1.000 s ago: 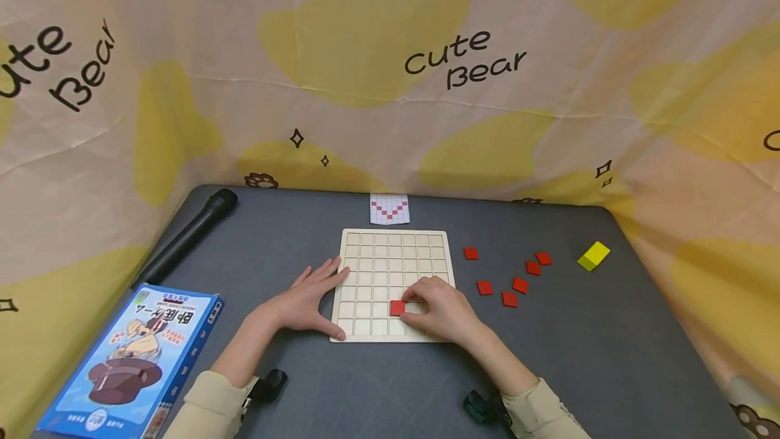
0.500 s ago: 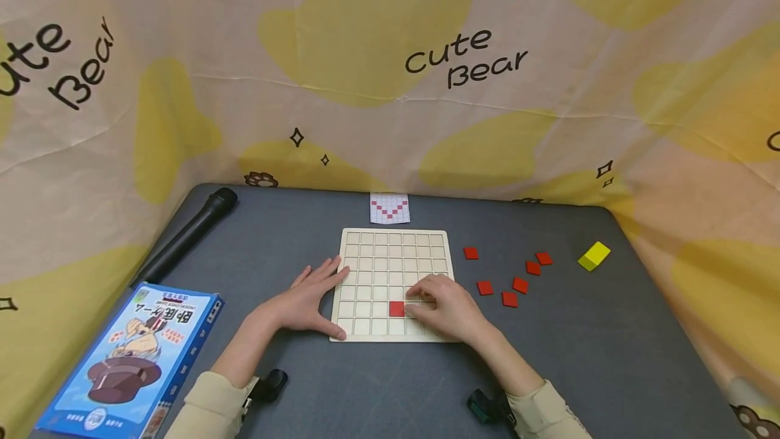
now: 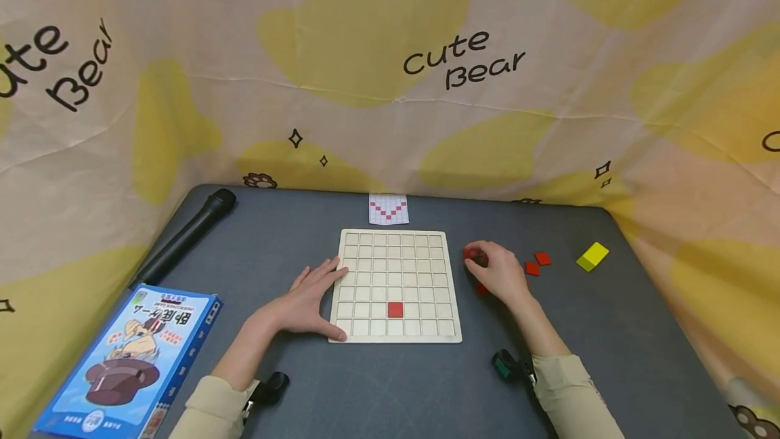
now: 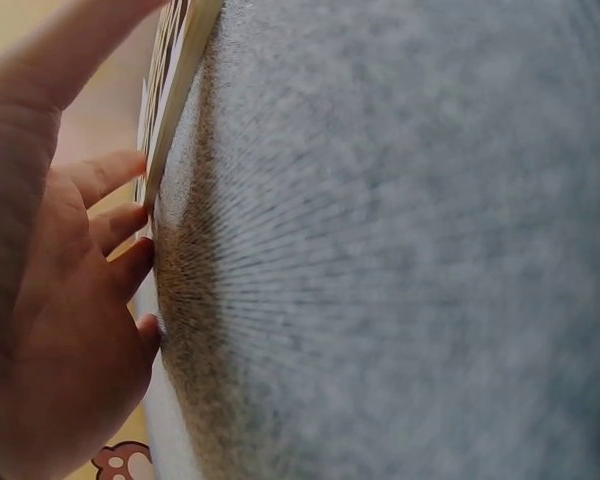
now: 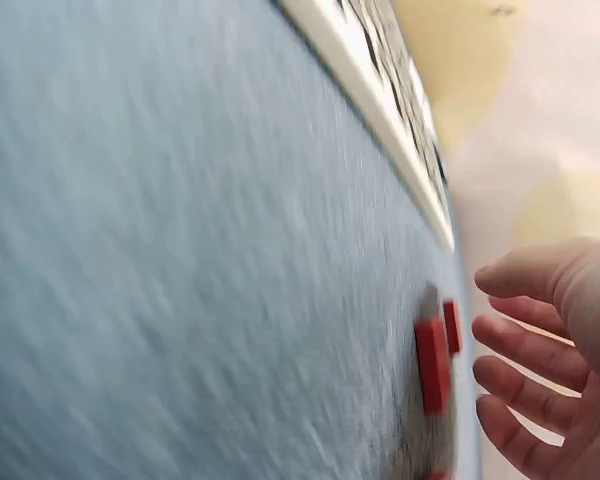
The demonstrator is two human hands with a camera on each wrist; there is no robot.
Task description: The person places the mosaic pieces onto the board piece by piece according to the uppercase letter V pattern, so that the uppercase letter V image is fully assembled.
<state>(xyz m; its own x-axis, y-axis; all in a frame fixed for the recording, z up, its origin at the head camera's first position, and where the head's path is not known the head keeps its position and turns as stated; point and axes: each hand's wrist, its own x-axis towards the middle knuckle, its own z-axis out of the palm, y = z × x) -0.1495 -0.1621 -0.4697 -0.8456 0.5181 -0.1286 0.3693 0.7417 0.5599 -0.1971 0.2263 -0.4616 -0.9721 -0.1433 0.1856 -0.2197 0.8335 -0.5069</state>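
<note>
A pale gridded board point(image 3: 356, 280) lies mid-table with one red square tile point(image 3: 395, 309) in a cell of its second row from the front. Spread fingers and thumb of my left hand point(image 3: 305, 300) rest along the board's left edge; the left wrist view shows the fingertips against the board's rim point(image 4: 175, 110). To the board's right, my right hand point(image 3: 500, 273) hovers over loose red tiles, its loosely bent fingers close to the far-left one point(image 3: 467, 254). In the right wrist view, thumb and fingers are apart with no tile between them, beside a red tile point(image 5: 433, 365). Some tiles are hidden under this hand.
Two red tiles point(image 3: 532, 268) lie right of my right hand, with a yellow block point(image 3: 592, 257) farther right. Behind the board is a small card point(image 3: 388, 210) with a red V pattern. A black microphone point(image 3: 189, 232) and a blue box point(image 3: 124, 364) occupy the left side.
My right hand has let go of the red tile in the board's cell and moved right and away from me, to the loose tiles. My left hand has stayed at the board's edge.
</note>
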